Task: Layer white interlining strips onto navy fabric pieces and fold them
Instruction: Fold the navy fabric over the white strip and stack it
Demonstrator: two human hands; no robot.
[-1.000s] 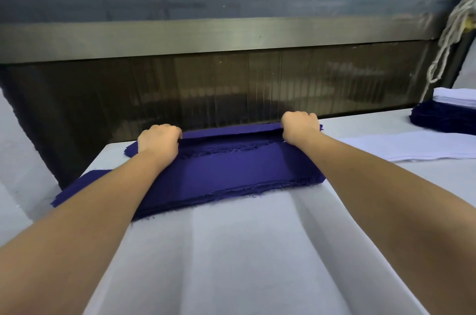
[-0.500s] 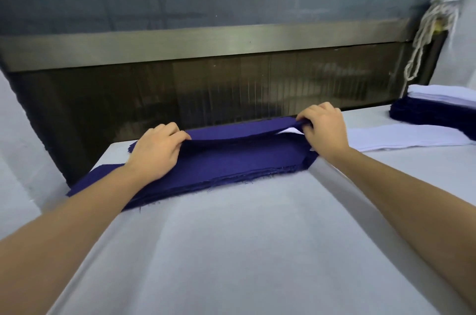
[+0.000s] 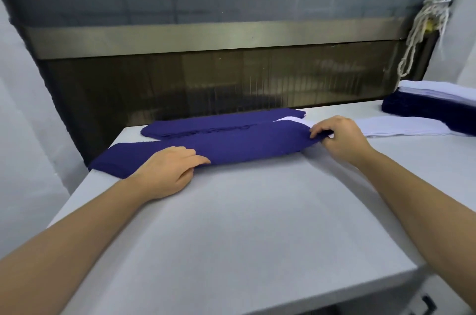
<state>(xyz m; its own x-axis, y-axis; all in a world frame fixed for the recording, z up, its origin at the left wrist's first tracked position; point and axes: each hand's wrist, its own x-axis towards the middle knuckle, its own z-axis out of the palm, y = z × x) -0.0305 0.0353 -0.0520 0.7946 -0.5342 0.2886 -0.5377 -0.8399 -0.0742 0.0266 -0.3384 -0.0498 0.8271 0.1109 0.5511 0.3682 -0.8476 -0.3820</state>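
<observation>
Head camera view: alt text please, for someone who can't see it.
The left hand and right hand grip a navy fabric piece across a white table. Another navy stack lies behind it, white interlining strips to its right.

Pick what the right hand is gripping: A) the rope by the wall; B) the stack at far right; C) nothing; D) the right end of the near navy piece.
D: the right hand has its fingers curled round the right end of the near navy piece.
</observation>
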